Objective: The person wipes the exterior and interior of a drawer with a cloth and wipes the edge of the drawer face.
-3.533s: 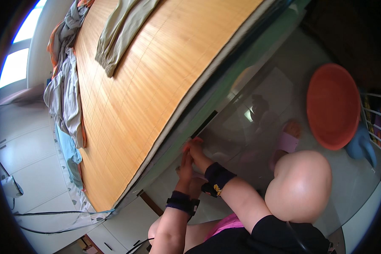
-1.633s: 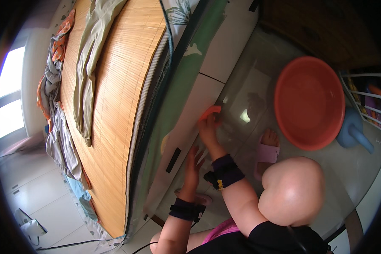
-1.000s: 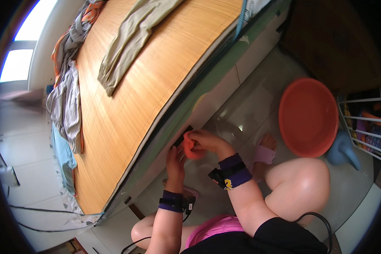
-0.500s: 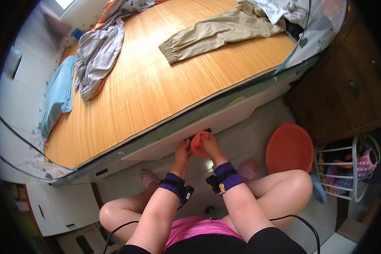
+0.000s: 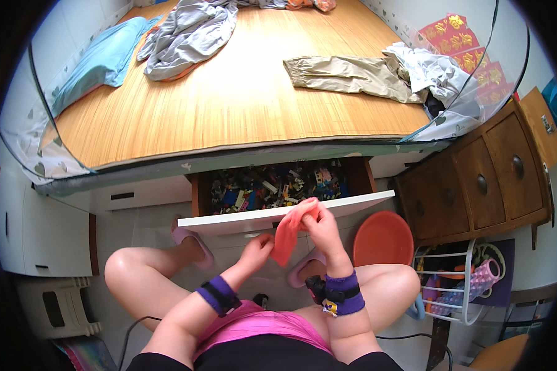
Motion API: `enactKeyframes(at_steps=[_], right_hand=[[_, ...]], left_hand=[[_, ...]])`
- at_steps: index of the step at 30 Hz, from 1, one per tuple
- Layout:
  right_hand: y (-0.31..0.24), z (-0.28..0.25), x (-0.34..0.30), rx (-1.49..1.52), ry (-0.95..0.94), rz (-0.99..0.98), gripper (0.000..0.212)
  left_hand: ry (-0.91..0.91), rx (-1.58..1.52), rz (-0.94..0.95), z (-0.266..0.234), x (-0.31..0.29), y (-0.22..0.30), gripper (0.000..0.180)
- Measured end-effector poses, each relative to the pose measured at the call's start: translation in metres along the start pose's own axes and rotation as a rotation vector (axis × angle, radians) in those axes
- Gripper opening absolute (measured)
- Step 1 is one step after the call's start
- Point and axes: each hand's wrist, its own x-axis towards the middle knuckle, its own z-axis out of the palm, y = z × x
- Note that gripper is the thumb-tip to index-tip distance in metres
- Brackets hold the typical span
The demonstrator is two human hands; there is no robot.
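Note:
A thin coral-red cloth [image 5: 284, 242] hangs between my two hands, in front of an open drawer under the bed. My right hand [image 5: 323, 230] is closed on its upper end, level with the white drawer front [image 5: 241, 221]. Lower and to the left, my left hand [image 5: 255, 252] pinches the cloth's side edge with its fingertips. Small toy building bricks [image 5: 278, 185] in many colours fill the drawer. Part of the drawer front lies hidden behind the cloth and the right hand.
Above the drawer is the bed mat [image 5: 247, 105], with beige trousers [image 5: 353, 75], a grey cover [image 5: 192, 40] and a blue pillow [image 5: 102, 62]. To the right stand a red basin [image 5: 382, 240], a white rack [image 5: 449, 281] and a dark wooden cabinet [image 5: 476, 179].
The drawer has come out from under the bed, showing the bricks. My hands have moved apart, and the cloth, bunched before, now hangs spread between them. The view has shifted.

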Motion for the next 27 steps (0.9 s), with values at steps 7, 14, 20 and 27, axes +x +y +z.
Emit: enactKeyframes(at_steps=[7,14,20,27], right_hand=[[-0.049,0.032,0.022,-0.632,0.094,-0.293,0.011],[-0.037,0.051,0.000,-1.135,-0.004,-0.195,0.023],[-0.039,0.050,-0.018,-1.163,-0.058,-0.139,0.025],[-0.030,0.048,-0.043,-1.150,-0.044,-0.262,0.021]], left_hand=[[0.221,0.565,0.722,-0.036,-0.055,0.106,0.021],[0.294,0.848,0.649,-0.051,-0.069,0.098,0.034],[0.201,0.879,0.594,-0.051,-0.087,0.094,0.040],[0.072,0.889,0.580,-0.052,-0.110,0.085,0.047]])
